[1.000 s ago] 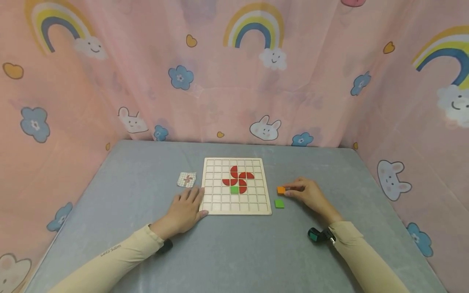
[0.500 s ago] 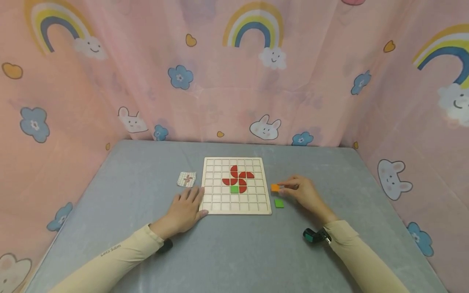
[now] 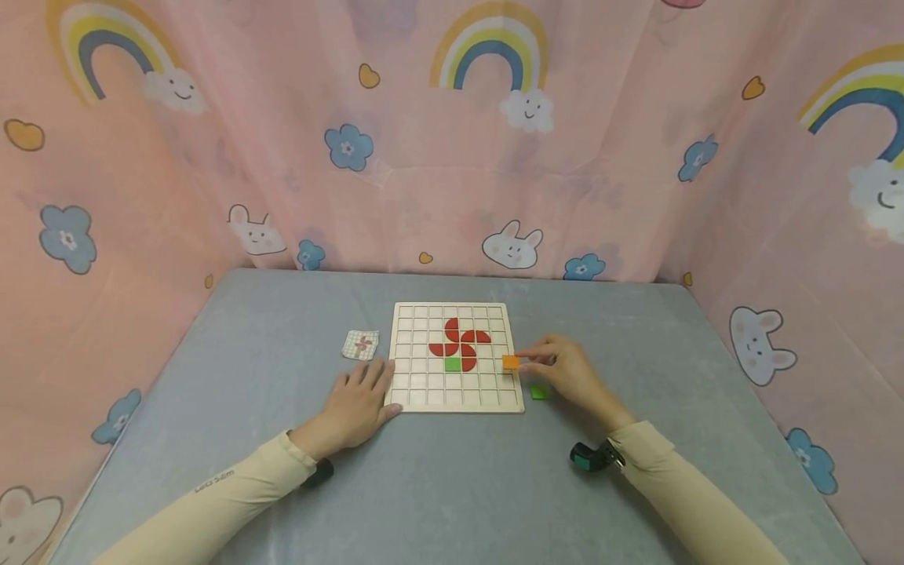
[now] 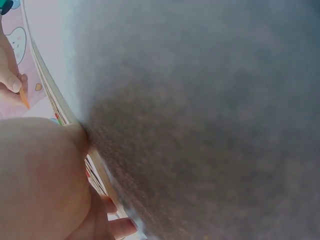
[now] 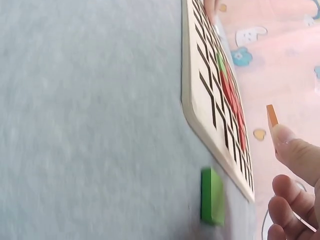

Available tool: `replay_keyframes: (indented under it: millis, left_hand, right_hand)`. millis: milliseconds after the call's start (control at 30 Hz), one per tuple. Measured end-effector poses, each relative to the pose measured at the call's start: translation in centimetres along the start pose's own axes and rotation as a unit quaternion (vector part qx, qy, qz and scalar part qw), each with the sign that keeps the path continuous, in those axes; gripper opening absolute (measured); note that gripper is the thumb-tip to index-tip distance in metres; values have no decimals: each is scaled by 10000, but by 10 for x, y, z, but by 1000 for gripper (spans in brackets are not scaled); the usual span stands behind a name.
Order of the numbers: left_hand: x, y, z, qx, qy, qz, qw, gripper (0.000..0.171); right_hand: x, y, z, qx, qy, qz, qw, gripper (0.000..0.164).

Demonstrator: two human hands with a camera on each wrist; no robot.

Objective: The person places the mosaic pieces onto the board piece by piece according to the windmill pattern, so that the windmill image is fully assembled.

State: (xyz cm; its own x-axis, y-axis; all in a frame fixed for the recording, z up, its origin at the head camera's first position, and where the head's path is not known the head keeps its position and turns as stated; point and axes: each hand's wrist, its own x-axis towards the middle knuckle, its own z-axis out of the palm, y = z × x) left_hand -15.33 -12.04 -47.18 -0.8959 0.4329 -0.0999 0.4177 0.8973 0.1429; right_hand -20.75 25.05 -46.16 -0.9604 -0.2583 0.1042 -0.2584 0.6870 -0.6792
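An orange square tile (image 3: 511,362) is pinched between thumb and fingers of my right hand (image 3: 568,377), above the right edge of a wooden grid board (image 3: 424,398). In the right wrist view the orange tile (image 5: 272,117) is raised clear of the board. Red curved pieces (image 3: 480,337) form a pinwheel on the board, and a green square tile (image 3: 453,364) sits at its lower left. My left hand (image 3: 351,410) lies with its fingers and thumb against the board's left edge. A second green tile (image 5: 212,196) lies on the table beside the board, near my right hand.
A small pattern card (image 3: 361,345) printed with a pinwheel lies left of the board. The grey table (image 3: 282,329) is bounded by a pink printed curtain (image 3: 410,196) behind and at both sides.
My right hand has carried the orange tile leftward, from the table area right of the board to over its right edge. The left hand keeps its place.
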Motion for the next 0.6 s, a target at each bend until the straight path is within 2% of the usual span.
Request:
replay_keyframes:
  millis: [367, 600]
  left_hand:
    - [0, 2, -3, 39, -77, -45, 10000, 72]
    - [-1, 3, -5, -3, -64, -39, 10000, 71]
  right_hand:
    - [3, -19, 20, 291, -41, -188, 9994, 23]
    - [5, -27, 33, 286, 13, -348, 9990, 23]
